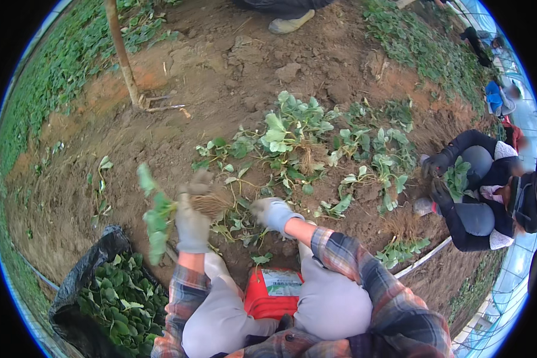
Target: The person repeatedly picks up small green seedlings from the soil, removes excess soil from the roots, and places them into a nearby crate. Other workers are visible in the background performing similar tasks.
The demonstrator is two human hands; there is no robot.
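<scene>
Gloved in light grey, my left hand (192, 219) is closed around a bare-root strawberry plant (159, 221); its leaves stick out to the left and its brown roots (208, 203) to the right. The hand and plant are blurred. My right hand (270, 212), in a similar glove, is over the soil at the near edge of a pile of uprooted strawberry plants (291, 134); whether its fingers hold anything is not clear. At the lower left, a black plastic bag (69, 286) is filled with green strawberry plants (116, 300).
A red plastic container (268, 302) with a printed label lies between my knees. A co-worker in dark gloves (438, 165) crouches at the right, holding a plant. A wooden post (123, 58) stands upper left. Another person's shoe (291, 22) is at the top. Plant rows border the soil.
</scene>
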